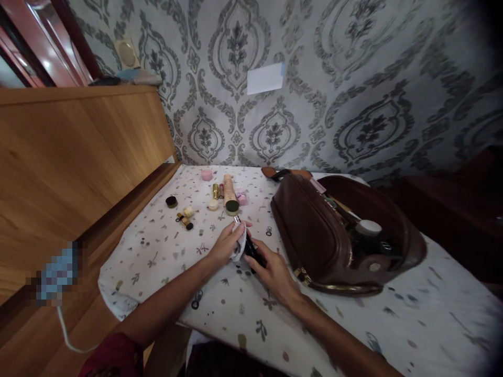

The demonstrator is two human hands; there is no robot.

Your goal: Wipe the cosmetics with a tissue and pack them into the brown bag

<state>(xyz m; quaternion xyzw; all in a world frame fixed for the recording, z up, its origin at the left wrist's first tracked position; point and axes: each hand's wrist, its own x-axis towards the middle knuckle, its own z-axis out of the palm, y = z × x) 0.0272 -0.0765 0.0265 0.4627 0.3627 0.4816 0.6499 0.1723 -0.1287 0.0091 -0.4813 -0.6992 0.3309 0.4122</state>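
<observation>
My right hand (273,267) is closed round a slim black cosmetic bottle (253,251), which lies tilted with its silver end (237,220) pointing up and left. My left hand (225,244) presses a white cloth (239,250) around the upper part of it, so that stretch is hidden. Just beyond my hands stand a jar with a dark green top (232,206) and a peach tube (228,187). Pink containers (241,197), a gold lipstick-like tube (215,191) and a cream round jar (212,205) are close by.
An unzipped brown leather bag (310,225) with several items inside stands at the right. On the left lie a small dark bottle with gold (184,221), a dark round lid (171,201) and a pink jar (206,175). A wooden panel (78,141) borders the patterned cloth.
</observation>
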